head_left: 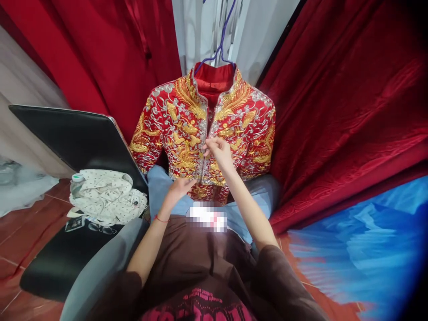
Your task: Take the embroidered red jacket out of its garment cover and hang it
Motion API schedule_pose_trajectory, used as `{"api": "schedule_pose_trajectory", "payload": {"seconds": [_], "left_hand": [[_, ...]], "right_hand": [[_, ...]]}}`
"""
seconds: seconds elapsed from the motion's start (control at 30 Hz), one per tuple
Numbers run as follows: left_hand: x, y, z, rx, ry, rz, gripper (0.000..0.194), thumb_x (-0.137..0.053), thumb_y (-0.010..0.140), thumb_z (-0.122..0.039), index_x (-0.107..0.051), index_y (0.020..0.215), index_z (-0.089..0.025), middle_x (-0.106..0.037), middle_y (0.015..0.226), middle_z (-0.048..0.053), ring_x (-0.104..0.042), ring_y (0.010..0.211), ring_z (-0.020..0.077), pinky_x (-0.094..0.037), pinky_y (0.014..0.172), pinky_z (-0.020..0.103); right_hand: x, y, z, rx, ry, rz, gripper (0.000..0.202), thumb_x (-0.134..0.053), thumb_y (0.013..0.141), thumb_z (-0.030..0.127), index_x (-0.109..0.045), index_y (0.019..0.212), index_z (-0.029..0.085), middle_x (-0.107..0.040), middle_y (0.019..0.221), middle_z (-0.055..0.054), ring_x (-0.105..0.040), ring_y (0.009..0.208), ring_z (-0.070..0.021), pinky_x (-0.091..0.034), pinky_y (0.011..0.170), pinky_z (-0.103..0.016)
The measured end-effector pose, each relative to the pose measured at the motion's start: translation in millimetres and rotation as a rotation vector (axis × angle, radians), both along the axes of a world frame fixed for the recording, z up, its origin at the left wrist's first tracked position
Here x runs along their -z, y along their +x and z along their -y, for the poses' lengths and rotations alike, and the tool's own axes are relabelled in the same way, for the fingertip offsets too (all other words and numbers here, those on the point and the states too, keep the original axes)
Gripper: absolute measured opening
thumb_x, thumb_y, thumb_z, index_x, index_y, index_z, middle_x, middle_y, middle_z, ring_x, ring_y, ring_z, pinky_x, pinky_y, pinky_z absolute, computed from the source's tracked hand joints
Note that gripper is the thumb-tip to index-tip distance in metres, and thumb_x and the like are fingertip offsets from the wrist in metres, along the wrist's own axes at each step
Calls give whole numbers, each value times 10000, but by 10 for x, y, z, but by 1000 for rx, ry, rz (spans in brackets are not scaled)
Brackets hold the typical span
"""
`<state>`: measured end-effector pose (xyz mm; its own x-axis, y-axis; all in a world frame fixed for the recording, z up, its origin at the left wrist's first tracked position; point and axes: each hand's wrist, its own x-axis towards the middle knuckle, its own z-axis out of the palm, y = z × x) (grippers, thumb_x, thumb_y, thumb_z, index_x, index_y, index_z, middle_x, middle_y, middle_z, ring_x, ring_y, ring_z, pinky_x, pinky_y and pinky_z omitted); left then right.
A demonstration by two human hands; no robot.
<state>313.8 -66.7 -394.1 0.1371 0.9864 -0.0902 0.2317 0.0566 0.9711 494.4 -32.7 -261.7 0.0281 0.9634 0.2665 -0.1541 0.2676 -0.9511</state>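
A red jacket (pixel 187 154) with gold and silver embroidery hangs upright before me, its front towards me. It has a stand collar and is on a purple hanger (pixel 220 52). The collar and upper front are parted, while the lower front edges meet. My right hand (pixel 220 152) is closed in a pinch at the middle of the front opening, where the two edges come together; the small part between the fingertips is hidden. Lower down, my left hand (pixel 180 188) has its fingertips at the bottom hem, left of the centre line, and seems to grip it.
To my left, a black chair (pixel 50 263) carries a bundled dotted white cloth (pixel 103 194) and a pair of glasses (pixel 103 228). Red curtains (pixel 347 107) hang on both sides. Blue tulle (pixel 377 240) spreads over the tiled floor at right.
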Motion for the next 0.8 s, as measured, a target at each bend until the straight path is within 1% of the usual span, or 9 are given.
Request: {"api": "schedule_pose_trajectory", "payload": {"seconds": [0.07, 0.13, 0.23, 0.37, 0.53, 0.6, 0.67, 0.73, 0.8], "left_hand": [[-402, 166, -120, -74, 275, -218, 322, -811, 699, -481, -666, 680, -194, -673, 667, 41, -652, 793, 231, -447, 857, 319], [-763, 382, -267, -151, 466, -324, 250, -782, 763, -397, -684, 830, -177, -704, 811, 68, -659, 907, 251, -422, 902, 318], [-1082, 650, -413, -176, 545, -446, 140, -628, 901, -262, -678, 968, -151, -722, 956, 114, -662, 1001, 261, -423, 908, 312], [-1118, 790, -378, -135, 530, -789, 307, -380, 1023, -252, -647, 1162, -194, -728, 1127, 117, -691, 997, 226, -461, 843, 296], [-1075, 802, -290, -147, 540, -1005, 385, -299, 1053, -342, -613, 1182, -159, -733, 1093, 150, -717, 973, 237, -489, 748, 288], [-1087, 777, -320, -147, 545, -1008, 355, -328, 1048, -347, -612, 1169, -171, -738, 1068, 144, -722, 962, 243, -494, 738, 295], [-1104, 720, -384, -124, 541, -974, 303, -383, 1035, -352, -621, 1125, -187, -745, 1025, 128, -723, 949, 247, -499, 747, 304], [-1135, 629, -468, -82, 593, -859, 265, -400, 1030, -345, -615, 1082, -199, -744, 1001, 103, -719, 926, 229, -508, 769, 310], [-1210, 501, -561, -85, 738, -667, 249, -382, 1035, -336, -586, 1096, -205, -729, 1022, 89, -703, 918, 199, -520, 802, 314]], "right_hand": [[29, -5, -4, -4, 20, -7, 219, -701, 848, 363, -599, 781, 180, -688, 663, 26, -585, 455, -63, -438, 491, -189], [43, -7, -20, -21, 20, -5, 220, -712, 831, 374, -612, 787, 183, -684, 655, 29, -585, 456, -70, -442, 484, -194], [55, -21, -43, -7, 30, -17, 246, -717, 823, 401, -603, 765, 190, -668, 635, 36, -557, 438, -64, -473, 507, -209], [-78, -44, -134, 64, 88, -39, 266, -682, 862, 443, -579, 793, 207, -679, 676, 13, -624, 529, -95, -518, 577, -246], [-530, -63, -398, 156, 223, 90, 323, -612, 907, 542, -567, 881, 222, -679, 753, -23, -700, 721, -140, -489, 570, -247], [-599, -91, -474, 198, 252, 131, 357, -582, 909, 589, -554, 906, 233, -667, 742, -16, -687, 693, -134, -478, 556, -247], [-552, -108, -505, 262, 266, 150, 349, -537, 927, 590, -537, 908, 241, -663, 735, -7, -646, 606, -119, -460, 529, -253], [-458, -79, -517, 300, 258, 216, 315, -514, 944, 545, -527, 865, 240, -655, 704, -1, -590, 523, -110, -443, 511, -266], [-412, 24, -526, 327, 269, 375, 290, -528, 946, 481, -528, 796, 233, -632, 648, 0, -556, 506, -116, -445, 539, -284]]}}
